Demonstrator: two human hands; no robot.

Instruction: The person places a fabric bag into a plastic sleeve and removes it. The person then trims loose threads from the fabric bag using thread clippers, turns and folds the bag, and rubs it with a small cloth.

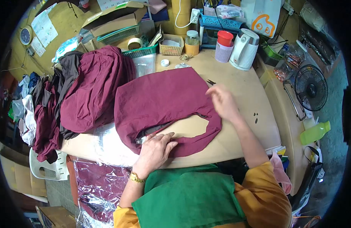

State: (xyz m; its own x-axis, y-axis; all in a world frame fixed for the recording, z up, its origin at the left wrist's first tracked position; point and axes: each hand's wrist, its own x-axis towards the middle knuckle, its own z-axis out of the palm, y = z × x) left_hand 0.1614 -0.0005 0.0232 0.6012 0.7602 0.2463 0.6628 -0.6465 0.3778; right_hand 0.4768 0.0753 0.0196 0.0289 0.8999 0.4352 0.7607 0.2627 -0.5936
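A maroon cloth bag (164,95) with a looped strap lies spread on the table, and a dark lining shows at its opening. My left hand (154,150), wearing a gold watch at the wrist, rests on the near-left edge of that opening. Its fingers are stretched out, lying on the cloth. Over the bag's right edge is my right hand (223,102), slightly blurred, with loosely bent fingers and nothing visible in them. Just beyond its fingertips lie small black snips (211,81), partly hidden by the bag. A scrap of clear plastic shows beside my left hand.
A heap of maroon and dark cloth (93,87) covers the table's left side. Along the back stand a jar (191,43), a wicker basket (171,45), a lilac cup (223,52) and a white electric kettle (244,49). A black fan (311,87) is at the right.
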